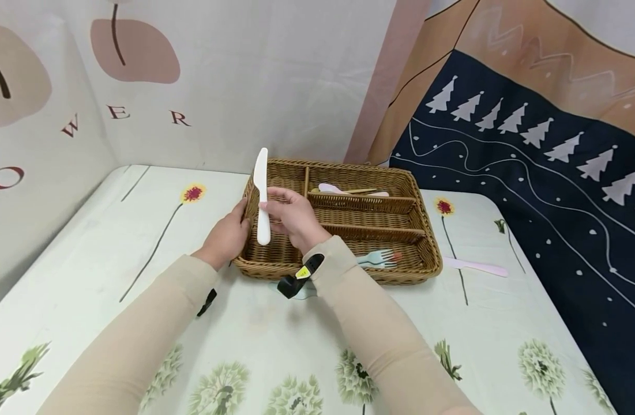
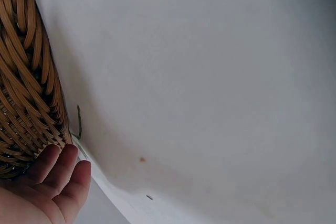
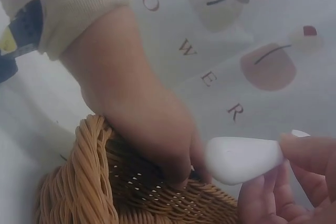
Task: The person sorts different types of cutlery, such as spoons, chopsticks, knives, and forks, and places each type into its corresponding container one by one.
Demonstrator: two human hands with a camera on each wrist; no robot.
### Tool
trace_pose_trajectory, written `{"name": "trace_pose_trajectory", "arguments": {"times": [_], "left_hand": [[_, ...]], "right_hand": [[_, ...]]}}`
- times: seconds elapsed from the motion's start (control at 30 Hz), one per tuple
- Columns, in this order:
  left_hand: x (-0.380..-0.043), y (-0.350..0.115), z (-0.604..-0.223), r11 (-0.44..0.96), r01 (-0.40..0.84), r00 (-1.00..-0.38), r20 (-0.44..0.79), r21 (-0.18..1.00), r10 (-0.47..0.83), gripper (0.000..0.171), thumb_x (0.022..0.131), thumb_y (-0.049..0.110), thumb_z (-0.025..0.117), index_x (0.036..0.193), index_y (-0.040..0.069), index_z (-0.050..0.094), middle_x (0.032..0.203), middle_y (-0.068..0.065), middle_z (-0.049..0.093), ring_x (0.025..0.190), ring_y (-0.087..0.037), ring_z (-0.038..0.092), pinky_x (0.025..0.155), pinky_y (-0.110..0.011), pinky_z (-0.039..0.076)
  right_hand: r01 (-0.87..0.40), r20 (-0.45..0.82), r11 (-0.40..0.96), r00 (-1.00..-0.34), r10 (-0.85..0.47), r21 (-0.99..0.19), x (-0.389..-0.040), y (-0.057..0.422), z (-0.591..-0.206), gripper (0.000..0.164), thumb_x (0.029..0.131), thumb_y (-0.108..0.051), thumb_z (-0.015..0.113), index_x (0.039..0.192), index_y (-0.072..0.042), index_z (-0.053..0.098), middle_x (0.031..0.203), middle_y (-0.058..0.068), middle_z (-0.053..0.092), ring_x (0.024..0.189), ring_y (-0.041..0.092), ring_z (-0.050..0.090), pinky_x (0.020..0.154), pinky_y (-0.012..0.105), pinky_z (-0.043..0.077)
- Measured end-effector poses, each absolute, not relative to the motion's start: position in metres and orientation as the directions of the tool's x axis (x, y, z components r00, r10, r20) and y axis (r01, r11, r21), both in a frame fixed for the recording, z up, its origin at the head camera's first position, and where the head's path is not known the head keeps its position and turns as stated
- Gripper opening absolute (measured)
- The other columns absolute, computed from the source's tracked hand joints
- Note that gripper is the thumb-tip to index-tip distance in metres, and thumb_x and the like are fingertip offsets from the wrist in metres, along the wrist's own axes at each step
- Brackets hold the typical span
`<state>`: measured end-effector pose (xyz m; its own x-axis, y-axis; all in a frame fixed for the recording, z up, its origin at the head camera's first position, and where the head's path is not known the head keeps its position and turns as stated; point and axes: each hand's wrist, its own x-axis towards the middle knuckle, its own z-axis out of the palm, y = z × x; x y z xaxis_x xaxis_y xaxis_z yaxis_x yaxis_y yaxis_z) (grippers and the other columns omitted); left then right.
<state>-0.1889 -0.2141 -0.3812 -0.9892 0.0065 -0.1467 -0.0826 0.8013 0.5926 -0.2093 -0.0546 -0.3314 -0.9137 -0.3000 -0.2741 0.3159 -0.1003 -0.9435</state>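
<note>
A white plastic knife (image 1: 263,196) stands upright, blade up, over the left compartment of a wicker cutlery basket (image 1: 428,242). My right hand (image 1: 296,216) pinches it by the handle between thumb and fingers; in the right wrist view the rounded handle end (image 3: 241,158) points toward the left hand. With my left hand (image 1: 226,233) I hold the basket's left side, thumb over the rim. The left wrist view has several fingers (image 2: 60,177) along the outer wicker wall (image 2: 26,77).
The back right compartment holds a lilac spoon (image 1: 330,188) among other utensils. Pale blue forks (image 1: 376,259) and an orange tip lie in the front right one. On the flowered tablecloth, a pink utensil (image 1: 478,266) lies right of the basket. A pale blue piece (image 1: 304,293) lies before it.
</note>
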Motion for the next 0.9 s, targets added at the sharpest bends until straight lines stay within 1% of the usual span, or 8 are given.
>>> {"name": "trace_pose_trajectory", "arguments": {"times": [0.13,0.27,0.33,0.47,0.57,0.63,0.73,0.9], "left_hand": [[-0.189,-0.215,-0.382,0.805,-0.077,-0.99,-0.143,0.588,0.01,0.057,0.105,0.022,0.023,0.155,0.005,0.002,0.152,-0.028,0.028,0.137,-0.043,0.033,0.11,-0.056,0.03],[-0.19,-0.215,-0.382,0.808,-0.075,-0.99,-0.142,0.584,0.01,0.057,0.105,0.022,0.023,0.155,0.004,0.003,0.152,-0.028,0.029,0.136,-0.043,0.034,0.11,-0.055,0.031],[-0.189,-0.214,-0.381,0.808,-0.08,-0.989,-0.146,0.583,0.008,0.057,0.105,0.022,0.023,0.155,0.004,0.002,0.152,-0.028,0.029,0.136,-0.043,0.035,0.109,-0.055,0.032],[-0.189,-0.214,-0.38,0.81,-0.092,-0.988,-0.156,0.579,-0.001,0.057,0.106,0.022,0.023,0.156,0.005,0.002,0.15,-0.028,0.031,0.131,-0.041,0.042,0.103,-0.054,0.038],[-0.189,-0.213,-0.38,0.812,-0.098,-0.987,-0.161,0.575,-0.005,0.056,0.106,0.023,0.023,0.156,0.005,0.003,0.149,-0.029,0.033,0.126,-0.04,0.047,0.098,-0.053,0.041],[-0.189,-0.213,-0.38,0.814,-0.099,-0.987,-0.162,0.572,-0.006,0.056,0.106,0.023,0.023,0.156,0.006,0.003,0.149,-0.029,0.034,0.127,-0.04,0.047,0.098,-0.053,0.041],[-0.189,-0.214,-0.38,0.814,-0.099,-0.987,-0.162,0.572,-0.006,0.057,0.106,0.023,0.024,0.156,0.006,0.003,0.148,-0.03,0.035,0.123,-0.04,0.05,0.096,-0.053,0.042],[-0.19,-0.214,-0.38,0.805,-0.107,-0.986,-0.166,0.584,-0.01,0.057,0.106,0.023,0.025,0.156,0.007,0.002,0.149,-0.029,0.034,0.126,-0.04,0.048,0.097,-0.053,0.042]], "right_hand": [[0.349,-0.305,-0.129,-0.911,-0.277,-0.928,-0.214,-0.06,-0.336,0.031,0.09,-0.005,0.068,0.118,-0.015,0.067,0.1,0.007,0.07,0.077,0.013,0.066,0.06,0.024,0.054],[0.38,-0.341,-0.134,-0.907,-0.248,-0.915,-0.217,-0.066,-0.34,0.03,0.089,-0.006,0.069,0.117,-0.016,0.068,0.1,0.007,0.071,0.078,0.014,0.067,0.058,0.024,0.053],[0.393,-0.356,-0.134,-0.904,-0.236,-0.91,-0.218,-0.068,-0.342,0.03,0.089,-0.005,0.069,0.117,-0.016,0.068,0.101,0.008,0.071,0.081,0.015,0.068,0.059,0.024,0.053],[0.414,-0.381,-0.128,-0.897,-0.224,-0.901,-0.221,-0.073,-0.345,0.031,0.089,-0.004,0.068,0.118,-0.014,0.066,0.103,0.007,0.069,0.086,0.017,0.068,0.064,0.026,0.055],[0.427,-0.396,-0.125,-0.893,-0.215,-0.896,-0.223,-0.076,-0.348,0.03,0.089,-0.003,0.068,0.117,-0.014,0.066,0.1,0.006,0.068,0.085,0.017,0.067,0.065,0.028,0.055],[0.43,-0.401,-0.122,-0.893,-0.206,-0.895,-0.224,-0.078,-0.351,0.029,0.089,-0.003,0.068,0.116,-0.014,0.066,0.098,0.005,0.068,0.083,0.016,0.067,0.064,0.028,0.055],[0.429,-0.404,-0.122,-0.896,-0.185,-0.895,-0.226,-0.082,-0.355,0.03,0.089,-0.002,0.067,0.116,-0.012,0.065,0.097,0.007,0.069,0.081,0.017,0.067,0.063,0.028,0.054],[0.437,-0.417,-0.123,-0.895,-0.158,-0.891,-0.229,-0.085,-0.361,0.031,0.089,0.0,0.066,0.119,-0.01,0.063,0.101,0.009,0.068,0.085,0.02,0.067,0.071,0.033,0.055]]}}
